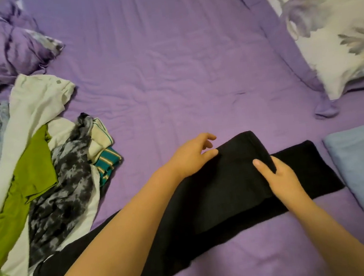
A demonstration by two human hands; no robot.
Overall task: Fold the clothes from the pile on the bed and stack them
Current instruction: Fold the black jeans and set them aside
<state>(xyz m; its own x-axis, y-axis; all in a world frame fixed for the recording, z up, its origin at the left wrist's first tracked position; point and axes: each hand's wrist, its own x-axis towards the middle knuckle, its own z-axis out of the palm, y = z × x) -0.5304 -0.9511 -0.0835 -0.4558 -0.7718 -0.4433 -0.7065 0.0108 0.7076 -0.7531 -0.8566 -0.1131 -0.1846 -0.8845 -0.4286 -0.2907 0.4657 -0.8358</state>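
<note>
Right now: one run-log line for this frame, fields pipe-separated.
phase: folding | item: black garment half-folded on bed | left hand pinches fold edge | right hand grips fold | pile unfolded | blue folded item beside

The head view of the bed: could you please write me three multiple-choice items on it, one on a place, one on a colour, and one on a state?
1. Where does the unfolded pile of clothes lie?
A. on the person's left
B. on the pillow
C. on the blue stack

2. What colour is the garment being folded?
A. white
B. black
C. green

3. What is the right hand doing?
A. resting open on the sheet, away from any cloth
B. holding the pillow
C. gripping a fold of the black garment

Answers:
1 A: the heap sits at the left edge, beside the left hand's arm.
2 B: the cloth under both hands is black against the purple sheet.
3 C: its thumb lies on top and its fingers curl under the folded edge; the folded blue item and the pillow lie untouched.
</note>
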